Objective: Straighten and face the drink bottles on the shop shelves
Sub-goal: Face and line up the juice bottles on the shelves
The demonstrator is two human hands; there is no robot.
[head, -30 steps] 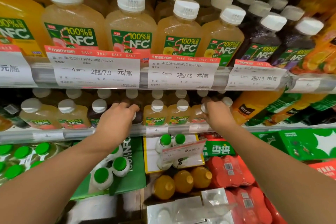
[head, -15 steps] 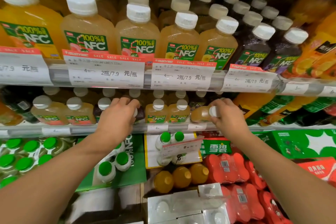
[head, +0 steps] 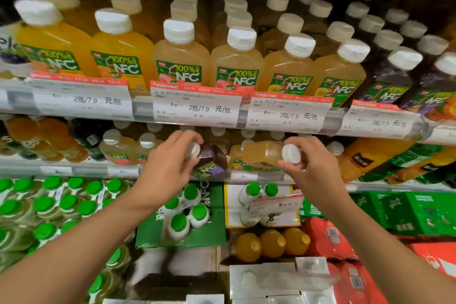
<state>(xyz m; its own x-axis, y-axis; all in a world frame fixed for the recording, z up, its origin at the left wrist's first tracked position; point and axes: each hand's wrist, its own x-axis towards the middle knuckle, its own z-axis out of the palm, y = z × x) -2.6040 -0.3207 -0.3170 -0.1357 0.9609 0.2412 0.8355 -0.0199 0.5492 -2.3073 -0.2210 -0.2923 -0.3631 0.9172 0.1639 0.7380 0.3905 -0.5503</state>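
On the middle shelf (head: 74, 170) my left hand (head: 170, 168) grips the white cap end of a dark purple NFC juice bottle (head: 212, 159), tilted with its cap toward me. My right hand (head: 308, 168) pinches the white cap of a pale yellow juice bottle (head: 261, 154), which lies almost on its side, its base pointing left into the shelf. Other small NFC bottles (head: 118, 148) stand upright to the left on the same shelf. The upper shelf holds rows of larger NFC bottles (head: 182, 56) with labels facing out.
Price tags (head: 197, 106) hang along the upper shelf's edge just above my hands. Orange drink bottles (head: 377, 155) lie to the right on the middle shelf. Below are green-capped bottles (head: 49, 205), green cartons (head: 407, 212), red packs (head: 330, 239) and orange bottles (head: 271, 244).
Both hands have pulled their bottles out toward the shelf front and tipped them over, caps toward me. The view has shifted up and to the right.
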